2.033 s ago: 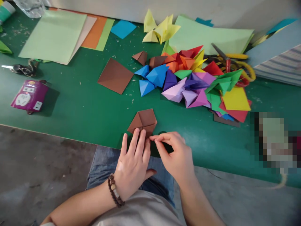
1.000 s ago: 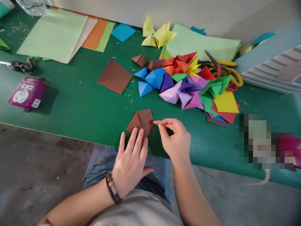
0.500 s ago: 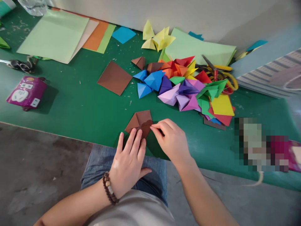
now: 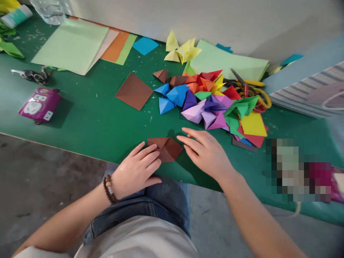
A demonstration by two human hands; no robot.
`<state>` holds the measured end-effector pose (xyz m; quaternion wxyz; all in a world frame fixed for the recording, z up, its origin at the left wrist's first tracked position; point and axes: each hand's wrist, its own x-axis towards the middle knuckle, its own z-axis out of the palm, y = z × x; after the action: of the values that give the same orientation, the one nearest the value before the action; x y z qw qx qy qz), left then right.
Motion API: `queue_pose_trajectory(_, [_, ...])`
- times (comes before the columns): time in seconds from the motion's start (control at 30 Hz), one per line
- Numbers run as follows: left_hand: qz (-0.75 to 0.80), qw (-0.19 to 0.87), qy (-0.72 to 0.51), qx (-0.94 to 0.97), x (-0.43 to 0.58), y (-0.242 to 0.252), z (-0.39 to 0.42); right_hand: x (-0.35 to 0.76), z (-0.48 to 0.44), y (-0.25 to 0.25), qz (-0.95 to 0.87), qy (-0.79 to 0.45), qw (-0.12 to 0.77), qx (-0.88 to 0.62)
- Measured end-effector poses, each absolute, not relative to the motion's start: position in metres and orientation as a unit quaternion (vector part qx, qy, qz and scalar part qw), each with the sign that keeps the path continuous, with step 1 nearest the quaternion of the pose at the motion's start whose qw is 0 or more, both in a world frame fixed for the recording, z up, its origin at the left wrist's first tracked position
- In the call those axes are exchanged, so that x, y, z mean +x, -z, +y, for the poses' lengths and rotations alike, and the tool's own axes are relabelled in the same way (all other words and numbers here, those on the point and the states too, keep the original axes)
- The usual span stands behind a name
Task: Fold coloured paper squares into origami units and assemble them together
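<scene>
One folded brown sheet (image 4: pixel 171 151) lies on the surface (image 4: pixel 99 122), long axis left-right, a corner pointing right; left hand (image 4: pixel 137 172), loosely spread, overlaps it; right hand (image 4: pixel 205 152), fingers parted, just beside. Purple packet (image 4: pixel 39 104): labels unreadable.

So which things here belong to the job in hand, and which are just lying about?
Seemingly part of it:
folded brown paper under the left hand
flat brown square
folded coloured pieces

Seemingly just lying about:
purple box
clear container
scissors, untouched
</scene>
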<state>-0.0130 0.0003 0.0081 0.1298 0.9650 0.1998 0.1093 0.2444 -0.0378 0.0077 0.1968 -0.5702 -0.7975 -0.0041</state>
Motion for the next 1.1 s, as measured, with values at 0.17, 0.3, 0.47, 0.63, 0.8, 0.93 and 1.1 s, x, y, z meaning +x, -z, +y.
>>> queue_pose_trajectory(0.17, [0.105,0.125,-0.068,0.984,-0.027,-0.015,0.032,0.26,-0.031,-0.01,-0.867,0.023,0.151,-0.474])
queue_pose_trajectory(0.3, [0.099,0.12,-0.068,0.985,-0.033,-0.017,0.043,0.258,-0.034,-0.014,-0.89,-0.009,0.154,-0.428])
queue_pose_trajectory(0.47, [0.122,0.096,-0.074,0.985,-0.029,-0.015,0.039,0.248,-0.038,-0.014,-0.906,-0.058,0.162,-0.386])
queue_pose_trajectory(0.63, [0.147,0.073,-0.069,0.984,-0.026,-0.012,0.024,0.244,-0.04,-0.007,-0.911,-0.07,0.171,-0.369])
queue_pose_trajectory(0.8, [0.138,0.066,-0.062,0.986,-0.035,-0.009,0.018,0.244,-0.039,-0.004,-0.907,-0.071,0.186,-0.371])
queue_pose_trajectory(0.93, [0.135,0.048,-0.057,0.988,-0.037,-0.009,0.013,0.238,-0.034,-0.007,-0.876,-0.107,0.217,-0.418])
queue_pose_trajectory(1.1, [0.149,0.03,-0.035,0.988,-0.032,-0.012,0.003,0.222,-0.026,-0.014,-0.806,-0.188,0.262,-0.498])
